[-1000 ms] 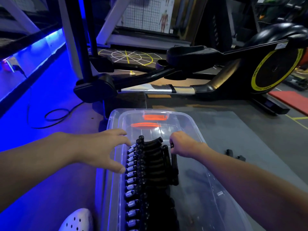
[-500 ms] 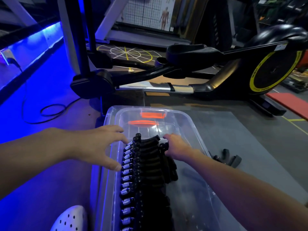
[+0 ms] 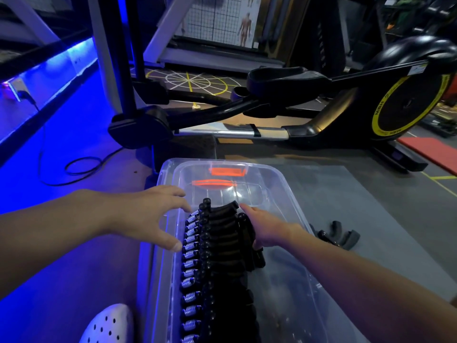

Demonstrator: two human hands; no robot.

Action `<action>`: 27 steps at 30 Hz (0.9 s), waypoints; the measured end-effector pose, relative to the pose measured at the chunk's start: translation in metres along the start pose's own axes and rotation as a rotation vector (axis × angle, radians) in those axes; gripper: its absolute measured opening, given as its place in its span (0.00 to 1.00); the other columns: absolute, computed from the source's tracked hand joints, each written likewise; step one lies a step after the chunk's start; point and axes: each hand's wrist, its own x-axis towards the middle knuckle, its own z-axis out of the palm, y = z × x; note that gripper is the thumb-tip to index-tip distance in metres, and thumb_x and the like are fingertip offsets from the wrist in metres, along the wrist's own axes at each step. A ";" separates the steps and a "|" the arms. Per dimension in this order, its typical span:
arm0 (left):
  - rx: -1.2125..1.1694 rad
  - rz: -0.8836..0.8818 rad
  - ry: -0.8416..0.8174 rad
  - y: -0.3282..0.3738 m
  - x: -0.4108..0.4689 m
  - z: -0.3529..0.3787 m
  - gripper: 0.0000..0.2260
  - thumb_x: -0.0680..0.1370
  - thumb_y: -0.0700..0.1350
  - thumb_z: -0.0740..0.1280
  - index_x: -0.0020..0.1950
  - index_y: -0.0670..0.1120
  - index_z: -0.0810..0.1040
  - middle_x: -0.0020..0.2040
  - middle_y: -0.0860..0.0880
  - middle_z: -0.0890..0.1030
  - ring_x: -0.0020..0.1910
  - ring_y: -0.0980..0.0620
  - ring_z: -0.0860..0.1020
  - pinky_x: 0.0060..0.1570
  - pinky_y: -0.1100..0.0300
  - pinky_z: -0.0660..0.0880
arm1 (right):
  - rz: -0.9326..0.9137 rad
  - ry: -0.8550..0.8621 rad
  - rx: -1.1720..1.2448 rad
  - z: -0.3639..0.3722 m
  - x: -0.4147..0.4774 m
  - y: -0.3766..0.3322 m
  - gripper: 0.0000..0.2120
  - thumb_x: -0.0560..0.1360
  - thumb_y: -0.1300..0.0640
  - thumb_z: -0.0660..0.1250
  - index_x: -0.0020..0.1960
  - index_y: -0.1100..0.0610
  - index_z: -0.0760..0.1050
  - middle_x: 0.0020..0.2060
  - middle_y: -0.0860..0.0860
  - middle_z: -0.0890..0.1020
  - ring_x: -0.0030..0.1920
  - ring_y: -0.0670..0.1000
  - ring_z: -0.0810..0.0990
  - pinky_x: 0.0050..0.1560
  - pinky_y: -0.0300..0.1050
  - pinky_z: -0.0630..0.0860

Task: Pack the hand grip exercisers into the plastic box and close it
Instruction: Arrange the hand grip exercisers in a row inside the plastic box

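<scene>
A clear plastic box stands on the grey floor in front of the person, with its long side running away from the camera. Its walls are transparent and shiny, and an orange latch shows at the far end. Inside, along the left wall, the hand grip exercisers lie in one tight row from the near end to past the middle of the box. Each one has black foam handles and a silver coil spring, and all the springs point to the left wall, so they make a bright line beside the dark handles.

The left hand hovers over the left rim of the box, with its fingers spread and slightly bent; it holds nothing, and the thumb tip is just beside the springs. The right hand is inside the box at the far end of the row. Its fingers are bent around the black handles of one exerciser on the right side of the row, and the index finger is stretched along the top of the row.

More exercisers lie on the floor just right of the box. An elliptical trainer stands behind it.
</scene>
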 end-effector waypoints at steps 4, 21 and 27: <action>0.020 0.000 0.001 0.000 0.000 0.000 0.35 0.68 0.65 0.72 0.71 0.62 0.62 0.77 0.59 0.50 0.76 0.59 0.49 0.71 0.63 0.55 | -0.020 0.014 -0.018 0.001 -0.003 -0.001 0.56 0.59 0.64 0.80 0.77 0.55 0.48 0.67 0.55 0.71 0.65 0.57 0.73 0.55 0.41 0.70; 0.087 0.136 0.253 0.090 0.046 -0.011 0.29 0.69 0.71 0.59 0.66 0.58 0.70 0.64 0.63 0.71 0.64 0.59 0.70 0.63 0.59 0.68 | -0.032 0.508 0.139 -0.070 -0.107 0.041 0.22 0.74 0.55 0.68 0.67 0.53 0.70 0.60 0.47 0.72 0.51 0.47 0.76 0.53 0.46 0.76; 0.047 0.218 0.247 0.154 0.078 0.003 0.30 0.70 0.69 0.61 0.67 0.55 0.70 0.65 0.58 0.73 0.62 0.56 0.73 0.62 0.58 0.70 | 0.318 0.412 0.245 -0.029 -0.126 0.113 0.20 0.74 0.56 0.68 0.65 0.59 0.73 0.56 0.54 0.78 0.53 0.54 0.77 0.51 0.40 0.69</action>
